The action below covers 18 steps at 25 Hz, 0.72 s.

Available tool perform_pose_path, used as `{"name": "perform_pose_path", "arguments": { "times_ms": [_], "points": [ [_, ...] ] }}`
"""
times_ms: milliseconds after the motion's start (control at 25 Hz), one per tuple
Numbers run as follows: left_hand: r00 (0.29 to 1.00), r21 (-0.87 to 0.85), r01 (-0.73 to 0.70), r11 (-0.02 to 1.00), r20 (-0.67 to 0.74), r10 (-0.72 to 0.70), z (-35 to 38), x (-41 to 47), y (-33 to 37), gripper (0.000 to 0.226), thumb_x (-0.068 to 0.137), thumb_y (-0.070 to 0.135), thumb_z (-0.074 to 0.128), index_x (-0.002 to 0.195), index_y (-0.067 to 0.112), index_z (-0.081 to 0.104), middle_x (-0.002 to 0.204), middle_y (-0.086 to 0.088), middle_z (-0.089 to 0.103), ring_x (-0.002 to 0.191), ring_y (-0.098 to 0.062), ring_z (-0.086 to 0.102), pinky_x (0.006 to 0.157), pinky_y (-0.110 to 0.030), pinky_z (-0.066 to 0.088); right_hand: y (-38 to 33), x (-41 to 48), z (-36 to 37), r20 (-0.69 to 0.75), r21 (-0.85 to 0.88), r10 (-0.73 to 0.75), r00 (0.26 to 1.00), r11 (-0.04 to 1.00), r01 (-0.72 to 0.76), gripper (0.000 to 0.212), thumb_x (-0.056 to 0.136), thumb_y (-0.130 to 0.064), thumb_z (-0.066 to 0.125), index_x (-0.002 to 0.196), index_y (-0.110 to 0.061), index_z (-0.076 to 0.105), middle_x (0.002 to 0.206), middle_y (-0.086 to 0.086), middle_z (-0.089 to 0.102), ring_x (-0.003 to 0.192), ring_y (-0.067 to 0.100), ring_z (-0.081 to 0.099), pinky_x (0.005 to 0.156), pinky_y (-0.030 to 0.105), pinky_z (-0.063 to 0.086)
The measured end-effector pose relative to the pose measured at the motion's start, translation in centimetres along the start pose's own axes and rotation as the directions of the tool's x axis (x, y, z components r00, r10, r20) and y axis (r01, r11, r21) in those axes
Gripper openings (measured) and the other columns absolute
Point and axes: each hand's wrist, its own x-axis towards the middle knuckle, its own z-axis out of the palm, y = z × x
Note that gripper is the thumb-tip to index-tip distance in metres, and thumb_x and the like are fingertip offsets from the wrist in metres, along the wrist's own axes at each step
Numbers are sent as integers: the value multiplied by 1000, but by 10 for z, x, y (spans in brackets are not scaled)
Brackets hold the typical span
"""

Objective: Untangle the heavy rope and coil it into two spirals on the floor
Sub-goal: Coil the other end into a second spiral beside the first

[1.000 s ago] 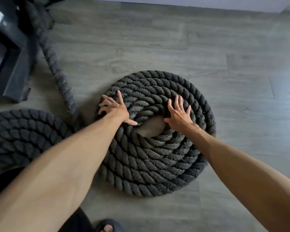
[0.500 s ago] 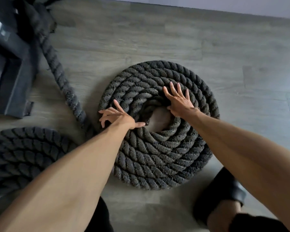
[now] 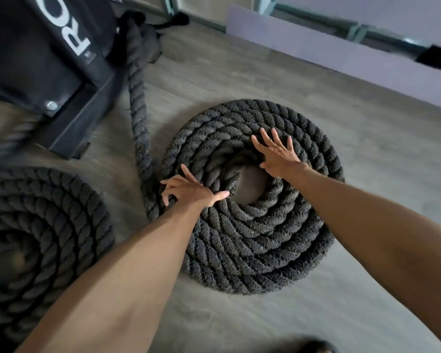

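A thick black rope lies coiled in a flat spiral in the middle of the grey floor, with bare floor showing at its centre. My left hand rests flat on the coil's left side, fingers spread. My right hand presses flat on the upper right of the inner turns, fingers spread too. Neither hand grips the rope. A second spiral lies at the left edge, partly cut off. A straight stretch of rope runs from the middle coil's left side up to the black frame.
A black metal frame base with white lettering stands at the upper left. A pale low panel runs along the far right. Grey wood-look floor surrounds the coils. Something dark and blurred shows at the bottom edge.
The view has tilted up and swung, bringing the frame and far wall in. My right hand has slid further up the coil; my left hand stays on its left side.
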Motion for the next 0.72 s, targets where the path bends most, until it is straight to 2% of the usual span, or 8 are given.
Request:
{"name": "perform_pose_path", "arguments": {
  "times_ms": [200, 280, 360, 440, 520, 600, 680, 720],
  "points": [
    [994, -110, 106, 988, 3, -107, -14, 2, 15, 147, 53, 105, 23, 150, 8, -28, 155, -39, 5, 144, -48, 16, 97, -49, 41, 0, 41, -12, -45, 16, -95, 994, 995, 96, 83, 101, -14, 53, 162, -35, 0, 169, -3, -16, 155, 26, -21, 121, 67, -3],
    [994, -127, 111, 986, 8, -111, -17, 5, 18, 149, 51, 106, 23, 151, 8, -27, 156, -37, 6, 144, -47, 18, 99, -47, 40, 2, 35, -2, -109, 51, -69, 992, 996, 75, 84, 102, -19, 53, 162, -33, -3, 169, 0, -19, 154, 29, -22, 121, 67, -6],
    [993, -96, 120, 988, 21, -119, -18, 11, 18, 152, 47, 107, 21, 153, 8, -22, 155, -34, 15, 139, -46, 29, 97, -46, 43, 0, 16, 15, -141, 158, 128, 982, 982, -105, 90, 100, -38, 54, 161, -27, -10, 167, 9, -24, 152, 35, -25, 115, 67, -18],
    [994, -66, 105, 992, -29, -108, -17, 16, 16, 154, 46, 108, 19, 156, 3, -7, 148, -31, 31, 126, -43, 43, 92, -46, 45, -5, -8, 29, -51, 315, 377, 925, 885, -344, 102, 95, -54, 52, 159, -16, -17, 163, 18, -29, 151, 37, -28, 112, 71, -17],
    [964, -23, -33, 999, -263, 26, -16, 27, 17, 148, 48, 105, 31, 150, -2, 17, 140, -27, 36, 122, -41, 42, 95, -54, 42, -5, -21, 40, 34, 356, 475, 879, 816, -455, 104, 95, -63, 45, 158, -8, -17, 162, 19, -32, 151, 34, -29, 113, 76, -7],
    [909, -12, -182, 983, -385, 163, -27, 47, 14, 149, 48, 100, 47, 153, 1, 10, 151, -30, 20, 138, -47, 25, 107, -68, 27, -4, -16, 38, 78, 361, 478, 875, 804, -472, 99, 98, -60, 42, 158, -5, -14, 161, 20, -34, 150, 34, -30, 112, 77, -1],
    [898, -56, -264, 963, -379, 224, -45, 71, 9, 152, 50, 98, 51, 156, 8, -12, 160, -29, -9, 147, -49, 0, 111, -72, 6, -4, -4, 31, 85, 353, 462, 883, 814, -461, 95, 99, -55, 42, 159, -5, -12, 160, 20, -34, 150, 35, -30, 112, 78, -3],
    [899, -81, -283, 956, -371, 235, -53, 83, 7, 152, 52, 97, 52, 155, 10, -17, 160, -28, -16, 148, -48, -5, 112, -71, 3, -3, 2, 29, 73, 330, 445, 893, 834, -443, 94, 100, -54, 42, 159, -5, -12, 160, 20, -34, 150, 35, -30, 112, 78, -4]
  ]
}}
